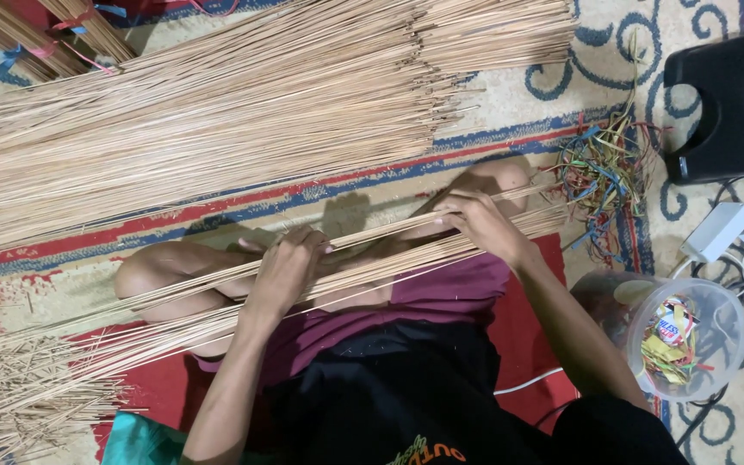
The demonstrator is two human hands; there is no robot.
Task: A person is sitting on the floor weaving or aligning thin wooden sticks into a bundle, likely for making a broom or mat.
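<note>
I sit cross-legged on a patterned carpet [518, 95]. A long bundle of thin tan sticks [114, 331] lies across my lap, running from lower left to upper right. My left hand [286, 267] is closed around a few sticks near the middle of the bundle. My right hand [480, 222] pinches sticks closer to the bundle's right end, above my knee. Both hands rest on top of the bundle.
A large pile of the same sticks [217, 112] covers the carpet ahead. Tied bundles [36, 30] lie at top left. A tangle of coloured plastic strips [604, 168] sits right of my knee. A clear round container [691, 344], a black stool [729, 103] and a white adapter [721, 231] stand at right.
</note>
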